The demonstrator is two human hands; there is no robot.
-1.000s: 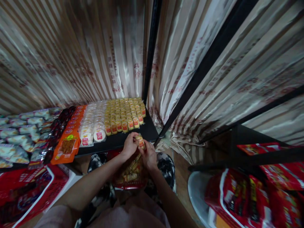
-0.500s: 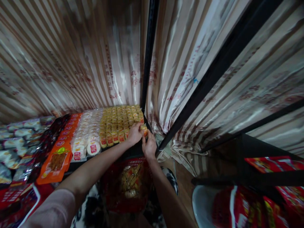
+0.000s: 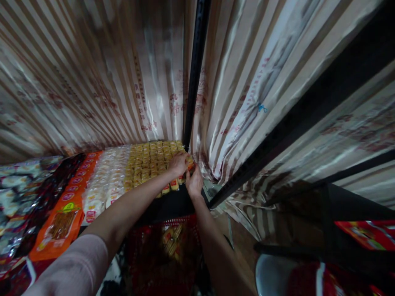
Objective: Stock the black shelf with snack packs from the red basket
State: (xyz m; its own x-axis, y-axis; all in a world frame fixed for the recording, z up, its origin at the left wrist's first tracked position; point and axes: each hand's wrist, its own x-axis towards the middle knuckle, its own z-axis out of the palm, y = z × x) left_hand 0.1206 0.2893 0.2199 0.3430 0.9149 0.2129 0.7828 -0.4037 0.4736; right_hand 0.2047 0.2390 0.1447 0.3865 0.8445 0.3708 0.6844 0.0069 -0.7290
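Observation:
My left hand (image 3: 179,164) and my right hand (image 3: 194,181) meet at the right end of a dark shelf (image 3: 166,207). Between their closed fingers is a small yellow wrapped snack packet (image 3: 190,162) with an orange-red label; its exact kind is too small to tell. Close rows of similar yellow snack packets (image 3: 145,160) stand just left of it, partly covered by my left hand and forearm. White round wrapped snacks (image 3: 105,176) line up further left. Below my forearms sits a red basket (image 3: 142,263) with more yellow packets (image 3: 173,242) inside.
An orange snack bag (image 3: 61,213) and dark and silvery packets lie at the left. Black metal posts (image 3: 194,74) stand before a striped curtain (image 3: 123,82). At the lower right are a white basin (image 3: 265,271) and red packages (image 3: 367,234).
Both hands have moved slightly toward the back of the shelf with the yellow packet, over the row's right end. The view has shifted a little; the basket appears lower.

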